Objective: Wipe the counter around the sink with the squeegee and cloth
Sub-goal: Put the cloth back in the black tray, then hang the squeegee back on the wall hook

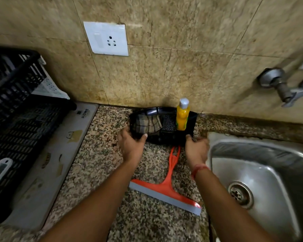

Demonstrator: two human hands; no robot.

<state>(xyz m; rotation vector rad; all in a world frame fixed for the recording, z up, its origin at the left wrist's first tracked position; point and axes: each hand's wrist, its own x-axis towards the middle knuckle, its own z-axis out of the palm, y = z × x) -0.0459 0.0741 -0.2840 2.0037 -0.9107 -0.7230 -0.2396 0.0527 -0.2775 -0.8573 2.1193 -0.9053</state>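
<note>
Far left of the counter (pixel 98 154): black slatted dish crate (pixel 16 105) sitting on a printed drying mat (pixel 59 154), white scrubber-type handle (pixel 0 172) lying on the crate's lower part. White wall socket (pixel 106 38) above on the tiles.

Back edge of counter, against the wall: black caddy tray (pixel 157 138). Holds checked cloth (pixel 148 125) in its left compartment, dark sponge (pixel 169 124) in the middle, yellow dish-soap bottle (pixel 182 116) upright on the right.

Left hand (pixel 131 147) grasping the tray's front-left corner, thumb hooked over the rim just beside the cloth. Right hand (pixel 197 149) gripping the tray's front-right corner, fingers curled under or round the edge; exact wrap not clear due to blur.

Orange squeegee (pixel 166 187) flat on the counter between the forearms, untouched, handle tip tucked at or under the tray's front edge, blade toward the front edge of the counter.

Right: steel sink (pixel 269 163) set into the counter, tap (pixel 287 91) on the wall above.

Likely step: shifting the tray to expose the counter strip under it, wiping proper not yet begun. Next move probably calls for a level lift or slide so the bottle stays upright, set-down clear of the squeegee handle, then freeing one hand for squeegee or cloth.
</note>
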